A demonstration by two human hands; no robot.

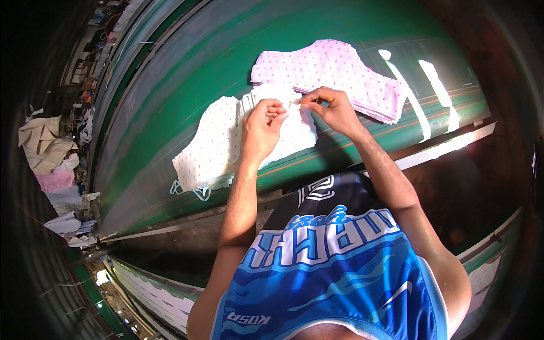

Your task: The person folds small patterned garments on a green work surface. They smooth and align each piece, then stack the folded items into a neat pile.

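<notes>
A stack of white cut fabric pieces [212,141] with a small print lies on the green table, and more white pieces overlap at its right end, washed out by sunlight. Over these pieces my left hand [262,129] is closed, its fingers curled in toward the thumb. My right hand [334,109] pinches thumb and forefinger together just to the right, at the white cloth's upper edge. The glare hides what either set of fingertips holds, if anything. Behind my right hand sits a stack of pink printed fabric pieces [328,68].
The long green table [164,85] curves across the view, its near edge in front of my body. Light blue loops of cloth strip [201,191] stick out under the white stack. Heaped beige cloth [42,144] and other fabrics lie at the far left.
</notes>
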